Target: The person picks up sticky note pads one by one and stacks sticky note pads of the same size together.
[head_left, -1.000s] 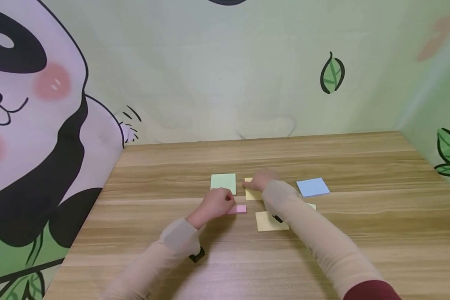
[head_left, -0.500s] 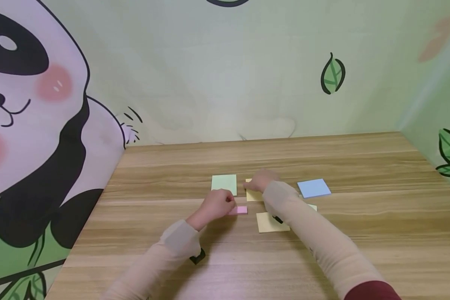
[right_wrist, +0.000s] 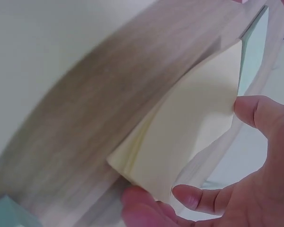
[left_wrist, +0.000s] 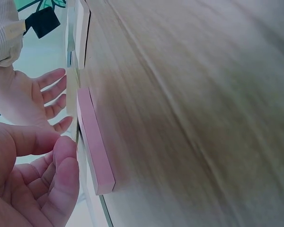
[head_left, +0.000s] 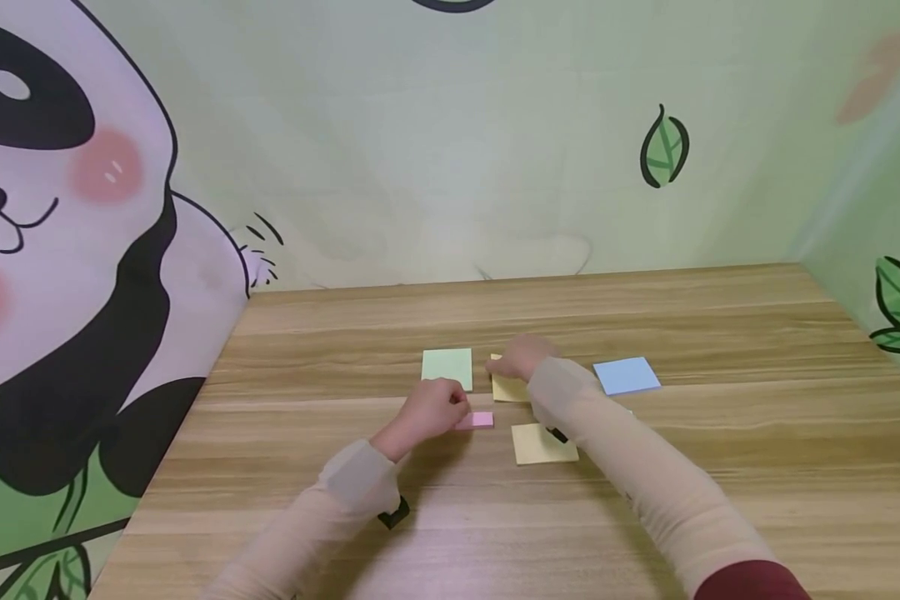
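Note:
At the table's middle the left hand hovers over the left end of a pink sticky pad. In the left wrist view this hand has curled fingers, thumb and index tips touching, with nothing visible between them; the pink pad lies beside it. The right hand is at a yellow pad farther back. In the right wrist view the right hand grips the yellow pad by opposite edges, thumb on one and fingers on the other; its top sheet bows.
A light green pad lies behind the left hand. A blue pad is at the right, and another yellow pad lies nearer, partly under the right sleeve's outline. A wooden table meets a panda-printed wall.
The right forearm has shifted slightly and now covers most of a pale pad's corner that showed beside it. Both hands are almost unmoved.

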The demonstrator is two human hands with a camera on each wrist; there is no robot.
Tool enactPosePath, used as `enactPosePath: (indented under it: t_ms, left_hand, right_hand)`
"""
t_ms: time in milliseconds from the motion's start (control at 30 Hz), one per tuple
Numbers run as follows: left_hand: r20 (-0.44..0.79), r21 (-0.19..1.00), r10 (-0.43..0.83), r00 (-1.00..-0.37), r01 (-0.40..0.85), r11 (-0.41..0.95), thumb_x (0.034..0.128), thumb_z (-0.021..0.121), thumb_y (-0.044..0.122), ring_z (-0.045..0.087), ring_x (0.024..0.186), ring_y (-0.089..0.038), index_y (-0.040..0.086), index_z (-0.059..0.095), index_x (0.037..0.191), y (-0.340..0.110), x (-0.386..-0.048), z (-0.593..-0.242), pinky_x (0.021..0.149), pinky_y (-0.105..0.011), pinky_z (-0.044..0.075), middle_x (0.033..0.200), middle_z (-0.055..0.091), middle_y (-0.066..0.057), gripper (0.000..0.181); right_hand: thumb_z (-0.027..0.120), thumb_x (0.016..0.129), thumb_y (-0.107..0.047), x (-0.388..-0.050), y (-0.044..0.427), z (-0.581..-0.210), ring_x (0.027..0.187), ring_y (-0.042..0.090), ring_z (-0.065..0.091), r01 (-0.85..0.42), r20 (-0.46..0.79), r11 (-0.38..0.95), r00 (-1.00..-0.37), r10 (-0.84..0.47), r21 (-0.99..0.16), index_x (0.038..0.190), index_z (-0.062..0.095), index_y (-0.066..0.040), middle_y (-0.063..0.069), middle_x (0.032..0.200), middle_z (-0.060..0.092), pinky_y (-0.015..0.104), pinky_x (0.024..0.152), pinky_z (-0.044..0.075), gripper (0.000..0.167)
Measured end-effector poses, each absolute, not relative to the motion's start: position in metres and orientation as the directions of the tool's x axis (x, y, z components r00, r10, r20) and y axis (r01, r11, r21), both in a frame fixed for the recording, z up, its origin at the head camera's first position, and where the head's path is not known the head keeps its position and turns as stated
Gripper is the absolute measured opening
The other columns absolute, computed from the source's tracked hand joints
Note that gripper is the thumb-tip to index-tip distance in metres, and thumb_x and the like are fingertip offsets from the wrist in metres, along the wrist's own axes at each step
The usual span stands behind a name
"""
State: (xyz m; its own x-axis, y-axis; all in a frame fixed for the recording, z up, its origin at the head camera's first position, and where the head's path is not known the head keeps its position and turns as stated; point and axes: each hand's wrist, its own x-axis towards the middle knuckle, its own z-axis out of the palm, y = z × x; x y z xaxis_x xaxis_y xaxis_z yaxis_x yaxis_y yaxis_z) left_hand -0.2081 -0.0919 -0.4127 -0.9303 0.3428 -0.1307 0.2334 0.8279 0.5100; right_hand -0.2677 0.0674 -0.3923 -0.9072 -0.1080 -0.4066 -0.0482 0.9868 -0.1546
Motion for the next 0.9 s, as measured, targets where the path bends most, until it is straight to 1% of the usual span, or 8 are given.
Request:
enactPosePath:
  t_ms: [267, 400, 467, 533, 600, 700, 833, 900]
  left_hand:
    - [-0.105, 0.528, 0.351, -0.93, 0.248, 0.813, 0.0799, 0.054, 0.013, 0.046, 0.055, -0.01, 0.007, 0.062, 0.075, -0.088, -0.208, -0.41, 0.05, -0.02, 0.036, 0.062, 0.056, 0.001, 0.011]
    - [-0.094, 0.527, 0.351, -0.932, 0.253, 0.811, 0.0795, 0.054, 0.014, 0.048, 0.058, -0.01, 0.008, 0.063, 0.076, -0.086, -0.208, -0.41, 0.051, -0.02, 0.037, 0.063, 0.058, 0.001, 0.011]
    - [-0.097, 0.529, 0.351, -0.932, 0.25, 0.811, 0.0795, 0.054, 0.014, 0.048, 0.058, -0.01, 0.007, 0.063, 0.076, -0.086, -0.208, -0.41, 0.052, -0.02, 0.037, 0.065, 0.058, 0.001, 0.011]
    - [-0.097, 0.532, 0.349, -0.932, 0.248, 0.81, 0.0796, 0.055, 0.014, 0.048, 0.058, -0.01, 0.007, 0.063, 0.076, -0.086, -0.208, -0.41, 0.052, -0.02, 0.038, 0.066, 0.058, 0.0, 0.011]
    - [-0.091, 0.529, 0.346, -0.934, 0.249, 0.812, 0.0795, 0.054, 0.013, 0.047, 0.058, -0.01, 0.007, 0.063, 0.075, -0.086, -0.208, -0.411, 0.052, -0.02, 0.037, 0.066, 0.058, 0.0, 0.011]
    - [-0.074, 0.524, 0.338, -0.938, 0.251, 0.814, 0.0794, 0.054, 0.013, 0.047, 0.058, -0.011, 0.008, 0.062, 0.073, -0.085, -0.21, -0.41, 0.052, -0.021, 0.037, 0.066, 0.057, 0.0, 0.011]
    - [-0.054, 0.49, 0.334, -0.941, 0.266, 0.83, 0.079, 0.054, 0.015, 0.046, 0.059, -0.011, 0.011, 0.059, 0.07, -0.08, -0.212, -0.411, 0.054, -0.022, 0.036, 0.065, 0.056, 0.001, 0.012]
    - [-0.048, 0.465, 0.335, -0.941, 0.276, 0.842, 0.0787, 0.054, 0.015, 0.046, 0.06, -0.011, 0.012, 0.059, 0.068, -0.076, -0.213, -0.411, 0.055, -0.022, 0.035, 0.066, 0.055, 0.002, 0.012]
  right_hand:
    - [0.049, 0.078, -0.059, -0.262, 0.069, -0.391, 0.073, 0.017, 0.053, -0.073, -0.365, 0.989, -0.924, -0.115, -0.128, 0.096, 0.065, -0.003, 0.014, 0.114, 0.056, 0.024, 0.054, 0.044, 0.061]
    - [0.049, 0.077, -0.06, -0.263, 0.068, -0.393, 0.062, 0.014, 0.047, -0.074, -0.344, 0.989, -0.932, -0.115, -0.129, 0.074, 0.063, -0.008, 0.006, 0.084, 0.059, 0.022, 0.046, 0.036, 0.054]
    - [0.048, 0.077, -0.061, -0.265, 0.067, -0.393, 0.056, 0.012, 0.042, -0.066, -0.331, 0.989, -0.937, -0.108, -0.134, 0.062, 0.056, -0.012, 0.001, 0.068, 0.051, 0.022, 0.043, 0.031, 0.052]
    - [0.048, 0.078, -0.06, -0.268, 0.067, -0.394, 0.051, 0.011, 0.04, -0.071, -0.293, 0.987, -0.95, -0.111, -0.145, 0.055, 0.047, -0.016, -0.002, 0.059, 0.044, 0.023, 0.041, 0.029, 0.049]
    - [0.048, 0.08, -0.054, -0.27, 0.066, -0.393, 0.049, 0.011, 0.038, -0.083, -0.25, 0.982, -0.96, -0.124, -0.169, 0.054, 0.042, -0.017, -0.002, 0.057, 0.041, 0.024, 0.041, 0.029, 0.046]
    - [0.049, 0.084, -0.034, -0.273, 0.065, -0.391, 0.049, 0.012, 0.039, -0.14, -0.187, 0.969, -0.966, -0.179, -0.206, 0.056, 0.042, -0.015, -0.001, 0.058, 0.042, 0.025, 0.04, 0.03, 0.035]
    - [0.047, 0.081, -0.013, -0.276, 0.064, -0.391, 0.048, 0.012, 0.037, -0.231, -0.153, 0.947, -0.951, -0.268, -0.222, 0.056, 0.039, -0.014, 0.0, 0.058, 0.04, 0.023, 0.039, 0.028, 0.026]
    - [0.047, 0.08, -0.008, -0.277, 0.064, -0.391, 0.048, 0.012, 0.036, -0.262, -0.137, 0.939, -0.945, -0.296, -0.225, 0.055, 0.037, -0.013, -0.001, 0.056, 0.038, 0.023, 0.038, 0.028, 0.027]
